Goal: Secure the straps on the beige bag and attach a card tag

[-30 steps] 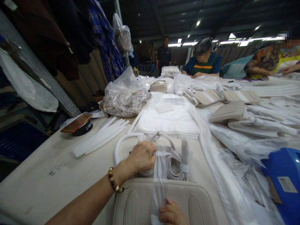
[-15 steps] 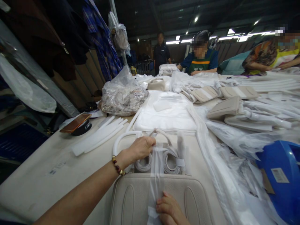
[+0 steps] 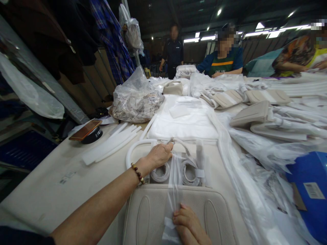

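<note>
My left hand (image 3: 159, 156) has shifted off the near-side coil (image 3: 161, 179), which it mostly covered a second ago; for the work in hand, I judge this gives me a clearer look at how the plastic strip (image 3: 175, 173) runs between that roll and the far-side coil (image 3: 195, 179). The left grip is drawn together at the strip's upper end, though I cannot tell whether it pinches the plastic or the strap just behind it. My right hand (image 3: 191, 224) lies below, fingers bunched against the strip on the front of the pale bag (image 3: 194, 197); whether that grip pinches anything I cannot tell. The bag lies beneath my right grip, its top edge crossing between the two hands. Beyond the left grip, the stacked white sheets (image 3: 178, 127) bound my reach, and a white tube (image 3: 131, 153) curves just to its left. Farther left the table (image 3: 51, 197) offers broad bare room up to its slanting edge; to the right, the long padding (image 3: 237, 177) leaves only a narrow lane beside the bag.
</note>
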A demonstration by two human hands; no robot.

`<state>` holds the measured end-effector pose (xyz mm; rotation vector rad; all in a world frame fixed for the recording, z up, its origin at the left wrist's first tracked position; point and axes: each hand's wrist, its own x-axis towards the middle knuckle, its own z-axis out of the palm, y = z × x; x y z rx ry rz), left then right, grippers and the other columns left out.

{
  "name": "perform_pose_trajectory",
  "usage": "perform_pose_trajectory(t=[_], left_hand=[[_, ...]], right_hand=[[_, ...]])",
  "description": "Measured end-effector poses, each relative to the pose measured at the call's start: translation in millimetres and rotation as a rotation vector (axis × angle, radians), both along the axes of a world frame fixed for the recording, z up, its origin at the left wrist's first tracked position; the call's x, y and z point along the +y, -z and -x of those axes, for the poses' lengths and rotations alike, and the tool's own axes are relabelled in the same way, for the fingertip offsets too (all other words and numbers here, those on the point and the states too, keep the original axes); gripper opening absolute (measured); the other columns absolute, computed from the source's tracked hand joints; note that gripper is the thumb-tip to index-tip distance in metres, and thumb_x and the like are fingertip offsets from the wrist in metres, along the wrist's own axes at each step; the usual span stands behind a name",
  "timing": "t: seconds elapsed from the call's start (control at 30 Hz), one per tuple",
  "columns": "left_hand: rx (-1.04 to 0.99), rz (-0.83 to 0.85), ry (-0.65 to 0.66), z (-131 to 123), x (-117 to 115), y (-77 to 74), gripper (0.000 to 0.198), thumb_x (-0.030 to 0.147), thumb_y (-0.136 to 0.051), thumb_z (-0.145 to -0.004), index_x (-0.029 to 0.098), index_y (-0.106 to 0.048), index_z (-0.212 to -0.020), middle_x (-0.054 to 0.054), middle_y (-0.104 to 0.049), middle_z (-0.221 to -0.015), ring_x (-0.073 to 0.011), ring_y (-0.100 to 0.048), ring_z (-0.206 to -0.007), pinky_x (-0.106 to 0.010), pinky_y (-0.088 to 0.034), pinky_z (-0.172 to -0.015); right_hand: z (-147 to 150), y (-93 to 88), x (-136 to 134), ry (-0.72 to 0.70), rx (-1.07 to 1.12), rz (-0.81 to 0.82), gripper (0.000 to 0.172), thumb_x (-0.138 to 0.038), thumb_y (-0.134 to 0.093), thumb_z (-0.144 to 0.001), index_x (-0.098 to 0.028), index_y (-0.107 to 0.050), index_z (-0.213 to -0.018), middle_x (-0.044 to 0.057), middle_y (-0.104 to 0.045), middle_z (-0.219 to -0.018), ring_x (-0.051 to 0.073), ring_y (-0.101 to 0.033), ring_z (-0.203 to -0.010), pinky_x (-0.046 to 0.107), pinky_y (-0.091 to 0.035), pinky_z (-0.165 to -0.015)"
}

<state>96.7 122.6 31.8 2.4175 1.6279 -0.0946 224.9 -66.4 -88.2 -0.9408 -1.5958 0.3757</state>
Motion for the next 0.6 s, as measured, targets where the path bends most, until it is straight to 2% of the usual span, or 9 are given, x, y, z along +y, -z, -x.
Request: perform_pose_trajectory(t=[0.17, 0.37, 0.47, 0.6], left_hand=[[0.017, 0.087, -0.087, -10, 16, 6.1, 0.021, 0.033, -0.056, -0.091, 0.014, -0.06, -0.1, -0.004, -0.064, -0.094, -0.0178, -0.062, -0.086, -0.038, -0.052, -0.078], [0.028, 0.236, -0.098, -18, 39, 6.2, 0.023, 0.033, -0.06, -0.088, 0.013, -0.062, -0.098, -0.004, -0.064, -0.099, -0.0184, -0.063, -0.086, -0.036, -0.054, -0.075], [0.001, 0.24, -0.069, -16, 35, 1.0, 0.022, 0.032, -0.061, -0.088, 0.013, -0.062, -0.097, -0.003, -0.064, -0.097, -0.0179, -0.063, -0.084, -0.035, -0.054, -0.073], [-0.045, 0.158, -0.033, -11, 21, -3.4, 0.017, 0.029, -0.06, -0.089, 0.013, -0.062, -0.093, -0.003, -0.065, -0.092, -0.0165, -0.063, -0.083, -0.035, -0.053, -0.075]], right_hand=[[2, 3.6, -1, 0.002, -0.013, 0.012, 0.025, -0.009, -0.042, -0.093, -0.02, -0.065, -0.091, 0.004, -0.067, -0.079, 0.016, -0.067, -0.088, 0.033, -0.05, -0.099], [0, 1.2, 2, -0.003, -0.036, -0.027, 0.025, -0.006, -0.044, -0.091, -0.018, -0.064, -0.086, 0.005, -0.068, -0.079, 0.017, -0.067, -0.089, 0.033, -0.053, -0.096], [0, 3.3, 2, 0.002, -0.056, -0.045, 0.026, -0.007, -0.043, -0.091, -0.019, -0.065, -0.086, 0.005, -0.068, -0.079, 0.018, -0.067, -0.09, 0.035, -0.053, -0.096], [2, 8.9, 0, 0.022, -0.042, -0.025, 0.025, -0.009, -0.043, -0.093, -0.019, -0.065, -0.089, 0.004, -0.068, -0.077, 0.016, -0.067, -0.09, 0.033, -0.051, -0.098]])
